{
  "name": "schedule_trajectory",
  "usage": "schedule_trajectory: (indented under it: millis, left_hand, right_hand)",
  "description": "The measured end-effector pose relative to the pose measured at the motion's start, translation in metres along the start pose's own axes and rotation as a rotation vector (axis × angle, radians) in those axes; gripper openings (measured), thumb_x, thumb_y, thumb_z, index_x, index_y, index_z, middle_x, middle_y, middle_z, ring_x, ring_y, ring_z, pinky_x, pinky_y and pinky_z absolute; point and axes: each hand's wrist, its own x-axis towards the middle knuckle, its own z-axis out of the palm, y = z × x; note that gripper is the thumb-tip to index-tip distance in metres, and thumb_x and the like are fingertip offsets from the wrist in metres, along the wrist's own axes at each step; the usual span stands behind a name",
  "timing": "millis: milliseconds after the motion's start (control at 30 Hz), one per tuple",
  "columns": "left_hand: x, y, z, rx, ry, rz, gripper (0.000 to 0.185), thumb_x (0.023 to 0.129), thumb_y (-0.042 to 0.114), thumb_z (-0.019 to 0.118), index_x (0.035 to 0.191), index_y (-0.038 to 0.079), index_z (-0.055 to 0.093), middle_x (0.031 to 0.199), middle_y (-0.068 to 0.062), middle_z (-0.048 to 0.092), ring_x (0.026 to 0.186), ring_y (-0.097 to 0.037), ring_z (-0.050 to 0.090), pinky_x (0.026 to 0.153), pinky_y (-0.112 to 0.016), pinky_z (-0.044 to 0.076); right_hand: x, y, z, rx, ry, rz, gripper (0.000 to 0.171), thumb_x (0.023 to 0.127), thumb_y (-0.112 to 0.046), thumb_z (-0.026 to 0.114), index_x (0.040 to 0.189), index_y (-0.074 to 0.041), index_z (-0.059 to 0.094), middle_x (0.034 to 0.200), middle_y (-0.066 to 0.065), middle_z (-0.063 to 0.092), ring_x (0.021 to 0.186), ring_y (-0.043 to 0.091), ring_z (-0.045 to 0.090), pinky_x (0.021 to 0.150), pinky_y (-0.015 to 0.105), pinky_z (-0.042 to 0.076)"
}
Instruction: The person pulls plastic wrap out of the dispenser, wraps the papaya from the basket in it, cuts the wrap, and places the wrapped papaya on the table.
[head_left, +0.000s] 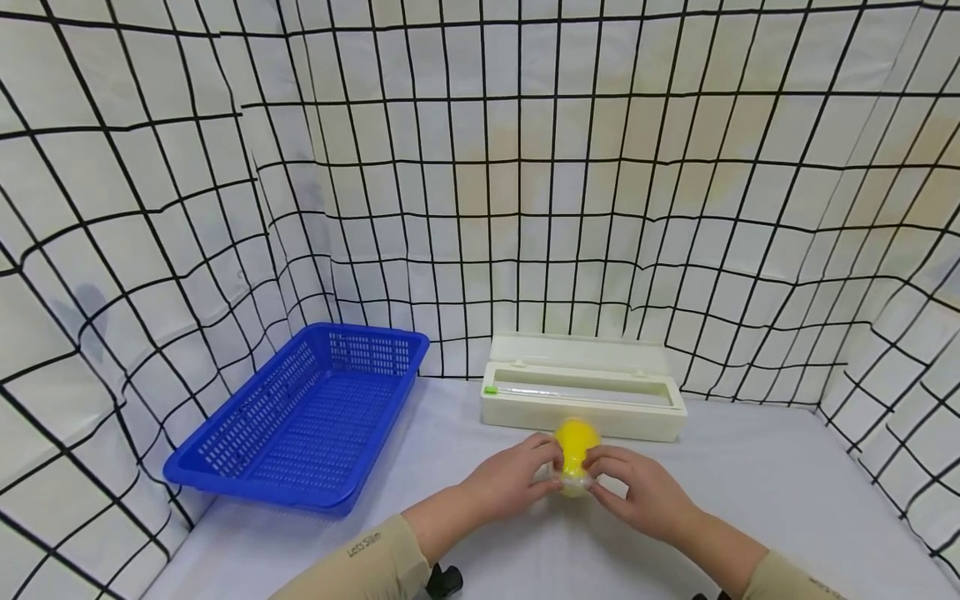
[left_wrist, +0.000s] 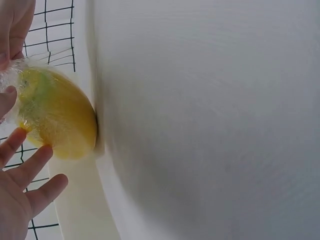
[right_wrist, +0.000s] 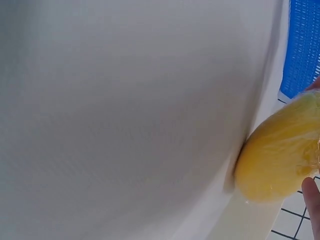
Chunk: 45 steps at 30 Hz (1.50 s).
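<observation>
Two hands at work on one yellow fruit [head_left: 575, 454], lemon-like, in the middle of the desk [head_left: 750, 492], just in front of the cream cling-film dispenser box [head_left: 583, 390]. Left hand [head_left: 517, 477] pinching the wrapped near end from its side, fingers curled round the film; right hand [head_left: 641, 492] doing likewise from the other side. In the left wrist view, clear film [left_wrist: 20, 95] plainly drawn over the fruit [left_wrist: 57, 120] and bunched at the end by the fingertips [left_wrist: 9, 100], the other fingers spread loosely below. In the right wrist view, glossy wrap over the fruit [right_wrist: 280, 160], only a fingertip [right_wrist: 312, 200] showing at the edge. Judged from this: wrapping well along, film already torn off and pulled round the body, loose ends gathered but not yet smoothed flat or sealed; fruit not yet set in the blue basket [head_left: 300, 417], sitting apart to the left, with nothing visible inside. Long axis of the fruit running away from the person, far end pointing toward the dispenser box and seeming to touch or nearly touch its front wall, near end with the bunched film pointing back between the hands. Dispenser lid up, roll slot visible.
</observation>
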Motion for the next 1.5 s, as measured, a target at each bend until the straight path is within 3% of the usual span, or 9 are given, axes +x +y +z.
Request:
schedule_trajectory:
  millis: [200, 367, 467, 667, 833, 1000, 1100, 1300, 1500]
  left_hand:
    - [0.004, 0.0, -0.001, 0.001, 0.058, 0.026, 0.012, 0.094, 0.036, 0.068, 0.097, 0.026, 0.061, 0.121, 0.012, 0.057, 0.107, -0.004, 0.056, 0.093, -0.023, 0.049]
    - [0.01, 0.0, 0.0, -0.012, 0.103, 0.079, 0.011, 0.093, 0.032, 0.07, 0.094, 0.024, 0.062, 0.115, 0.013, 0.062, 0.107, -0.005, 0.057, 0.095, -0.023, 0.047]
    - [0.012, 0.0, 0.001, -0.034, 0.118, 0.084, 0.01, 0.093, 0.029, 0.071, 0.091, 0.024, 0.062, 0.113, 0.013, 0.063, 0.109, -0.007, 0.056, 0.098, -0.025, 0.046]
    - [0.012, -0.001, 0.001, -0.117, 0.098, 0.05, 0.01, 0.093, 0.03, 0.071, 0.091, 0.023, 0.062, 0.109, 0.014, 0.062, 0.105, -0.004, 0.057, 0.095, -0.023, 0.047]
    - [0.012, -0.006, 0.002, -0.169, 0.076, 0.018, 0.01, 0.09, 0.032, 0.073, 0.093, 0.024, 0.067, 0.115, 0.015, 0.063, 0.115, -0.006, 0.056, 0.102, -0.027, 0.044]
    - [0.014, -0.01, 0.002, -0.221, 0.026, 0.044, 0.011, 0.09, 0.03, 0.074, 0.097, 0.022, 0.071, 0.121, 0.013, 0.061, 0.123, -0.009, 0.053, 0.107, -0.028, 0.04]
    - [0.015, -0.012, 0.002, -0.256, 0.007, 0.047, 0.011, 0.091, 0.03, 0.073, 0.099, 0.022, 0.073, 0.121, 0.014, 0.061, 0.123, -0.008, 0.052, 0.109, -0.028, 0.039]
    - [0.018, -0.015, 0.004, -0.36, 0.017, -0.05, 0.011, 0.091, 0.032, 0.073, 0.1, 0.026, 0.072, 0.117, 0.015, 0.062, 0.12, -0.01, 0.054, 0.105, -0.033, 0.043]
    - [0.019, -0.012, 0.005, -0.449, 0.02, -0.183, 0.035, 0.085, 0.035, 0.079, 0.116, 0.028, 0.064, 0.126, 0.007, 0.052, 0.117, -0.022, 0.052, 0.099, -0.039, 0.048]
  right_hand:
    - [0.002, 0.0, 0.002, -0.089, 0.03, 0.0, 0.023, 0.076, -0.019, 0.086, 0.093, -0.022, 0.071, 0.106, -0.008, 0.067, 0.098, 0.014, 0.065, 0.081, 0.033, 0.057]
    - [0.001, -0.003, 0.002, -0.132, 0.044, 0.102, 0.022, 0.078, -0.018, 0.085, 0.083, -0.027, 0.065, 0.111, -0.003, 0.066, 0.101, 0.018, 0.064, 0.082, 0.036, 0.057]
    - [0.001, -0.005, 0.001, -0.095, 0.025, 0.156, 0.018, 0.084, -0.019, 0.08, 0.083, -0.027, 0.064, 0.109, -0.004, 0.068, 0.102, 0.018, 0.066, 0.085, 0.039, 0.056]
    - [0.001, -0.005, -0.001, -0.027, 0.0, 0.212, 0.014, 0.089, -0.021, 0.076, 0.085, -0.028, 0.065, 0.11, -0.006, 0.07, 0.104, 0.018, 0.066, 0.087, 0.041, 0.055]
    - [0.002, -0.001, -0.002, 0.035, -0.045, 0.281, 0.016, 0.086, -0.022, 0.078, 0.095, -0.027, 0.067, 0.108, -0.011, 0.067, 0.1, 0.014, 0.064, 0.085, 0.037, 0.056]
    - [0.005, 0.001, -0.002, 0.095, -0.07, 0.326, 0.027, 0.082, -0.025, 0.082, 0.103, -0.023, 0.065, 0.11, -0.009, 0.063, 0.093, 0.013, 0.06, 0.077, 0.033, 0.056]
    - [0.006, 0.002, -0.001, 0.108, -0.074, 0.354, 0.029, 0.081, -0.027, 0.084, 0.103, -0.023, 0.066, 0.116, -0.004, 0.061, 0.1, 0.016, 0.06, 0.081, 0.036, 0.056]
    - [0.01, 0.003, -0.001, 0.184, -0.105, 0.445, 0.027, 0.082, -0.031, 0.082, 0.1, -0.024, 0.064, 0.123, 0.002, 0.061, 0.113, 0.027, 0.059, 0.09, 0.046, 0.054]
    - [0.014, 0.003, -0.002, 0.271, -0.158, 0.489, 0.025, 0.083, -0.031, 0.081, 0.099, -0.023, 0.063, 0.124, 0.004, 0.059, 0.114, 0.029, 0.057, 0.089, 0.047, 0.054]
